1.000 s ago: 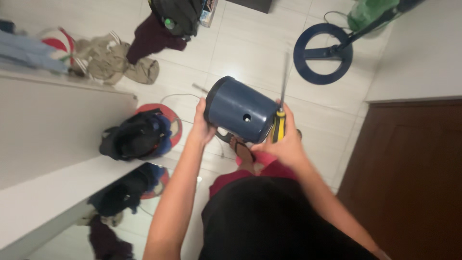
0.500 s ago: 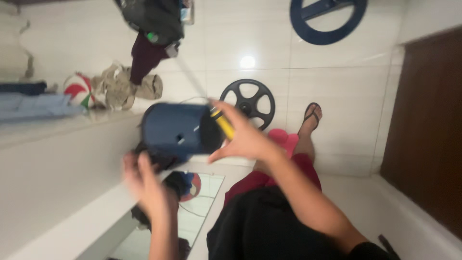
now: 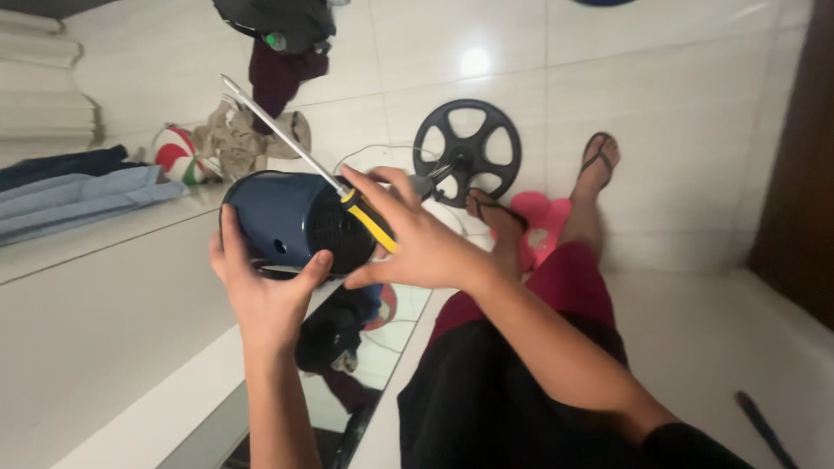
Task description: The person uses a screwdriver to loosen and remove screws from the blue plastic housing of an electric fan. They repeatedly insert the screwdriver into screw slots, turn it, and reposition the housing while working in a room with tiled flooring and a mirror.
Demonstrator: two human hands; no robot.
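Above the white tiled floor (image 3: 660, 104), a dark blue cylindrical housing (image 3: 282, 217) lies on its side — cupped from below by the left hand (image 3: 261, 287). Right hand (image 3: 417, 243) is closed around a yellow-handled screwdriver (image 3: 347, 204), pressed against the housing's grilled end. Behind: a black spoked wheel (image 3: 467, 149).

Screwdriver (image 3: 326, 178) handle end hidden under right hand (image 3: 417, 247).

Black spoked wheel (image 3: 467, 152) on tiled floor (image 3: 660, 95); clothes heap (image 3: 236, 139); striped ball (image 3: 176, 155).
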